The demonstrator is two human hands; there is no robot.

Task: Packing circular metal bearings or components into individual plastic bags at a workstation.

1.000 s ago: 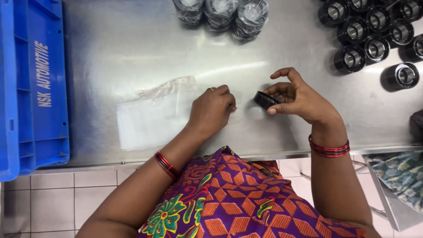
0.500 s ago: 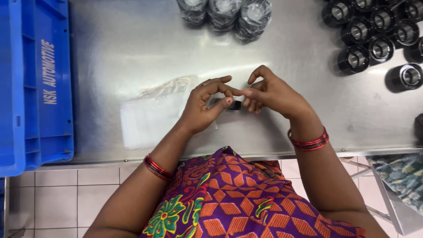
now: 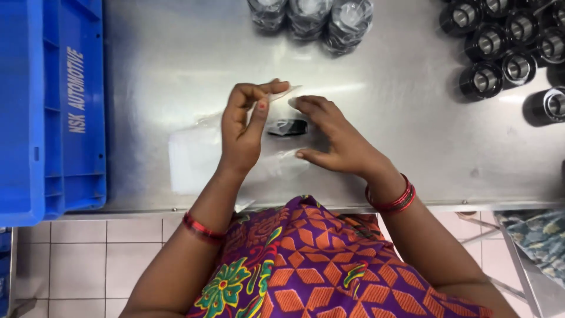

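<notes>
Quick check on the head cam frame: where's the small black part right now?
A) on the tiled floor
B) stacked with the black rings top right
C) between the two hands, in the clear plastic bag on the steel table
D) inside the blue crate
C: the small black part lies between the left hand and right hand, within the clear plastic bag on the steel table, whose mouth the left fingers pinch.

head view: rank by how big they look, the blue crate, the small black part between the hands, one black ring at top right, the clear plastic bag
1. blue crate, though cut off by the frame
2. clear plastic bag
3. black ring
4. small black part, close to the ring in size, so that order is unsure
</notes>
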